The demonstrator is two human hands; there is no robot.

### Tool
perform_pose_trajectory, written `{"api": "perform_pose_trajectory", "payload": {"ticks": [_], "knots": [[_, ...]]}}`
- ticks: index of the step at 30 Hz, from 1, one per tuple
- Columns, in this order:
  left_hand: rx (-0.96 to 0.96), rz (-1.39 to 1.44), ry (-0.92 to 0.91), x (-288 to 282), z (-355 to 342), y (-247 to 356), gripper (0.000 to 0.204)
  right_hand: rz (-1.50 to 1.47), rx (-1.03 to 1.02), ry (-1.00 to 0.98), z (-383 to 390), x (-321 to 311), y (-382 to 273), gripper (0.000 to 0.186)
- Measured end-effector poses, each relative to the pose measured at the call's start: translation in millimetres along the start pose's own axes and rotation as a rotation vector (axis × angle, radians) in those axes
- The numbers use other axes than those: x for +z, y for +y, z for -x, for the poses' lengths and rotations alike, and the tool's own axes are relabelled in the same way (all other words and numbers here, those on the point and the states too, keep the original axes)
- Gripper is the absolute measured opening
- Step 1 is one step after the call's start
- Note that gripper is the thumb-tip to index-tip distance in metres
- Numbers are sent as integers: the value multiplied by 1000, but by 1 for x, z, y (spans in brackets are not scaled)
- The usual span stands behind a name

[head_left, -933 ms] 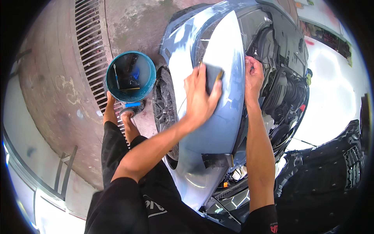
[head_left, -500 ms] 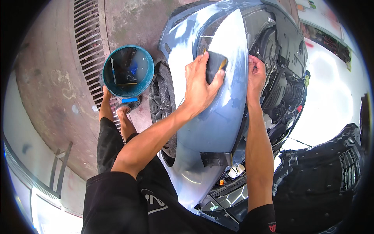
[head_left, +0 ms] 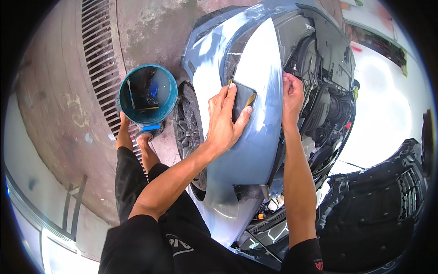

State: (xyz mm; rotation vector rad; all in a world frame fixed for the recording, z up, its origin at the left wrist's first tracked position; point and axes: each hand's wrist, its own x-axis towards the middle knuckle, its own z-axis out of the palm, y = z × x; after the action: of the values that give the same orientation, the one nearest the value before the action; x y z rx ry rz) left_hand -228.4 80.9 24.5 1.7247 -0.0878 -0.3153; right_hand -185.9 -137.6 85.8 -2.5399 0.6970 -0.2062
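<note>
Dull, sanded blue-grey metal car fender (head_left: 255,150) under left hand (head_left: 223,123); matt dark rubbery sanding block (head_left: 243,98) beneath its fingers; glossy teal plastic bucket (head_left: 169,98) further left; rough stained concrete floor (head_left: 59,114)

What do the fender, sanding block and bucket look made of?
Fender: likely painted sheet metal, dull blue-grey with pale sanded patches.
Sanding block under the left hand: dark, probably rubber or foam, with a tan edge; uncertain.
Bucket: teal plastic by its smooth, uniform rim.
</note>
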Motion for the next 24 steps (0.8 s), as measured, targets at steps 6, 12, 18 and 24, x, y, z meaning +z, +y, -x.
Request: {"api": "perform_pose_trajectory", "payload": {"ticks": [6, 12, 18, 24], "knots": [[166, -132, 80, 7, -162, 21, 71, -52, -8, -27, -9, 9, 0, 18], [230, -247, 2, 5, -61, -7, 71, 81, -48, -11, 0, -3, 5, 25], [329, -319, 89, 19, -216, 18, 63, 52, -82, -43, -10, 7, -5, 23], [330, -298, 11, 7, -94, -6, 69, 36, 16, 13, -1, -2, -9, 15]]}}
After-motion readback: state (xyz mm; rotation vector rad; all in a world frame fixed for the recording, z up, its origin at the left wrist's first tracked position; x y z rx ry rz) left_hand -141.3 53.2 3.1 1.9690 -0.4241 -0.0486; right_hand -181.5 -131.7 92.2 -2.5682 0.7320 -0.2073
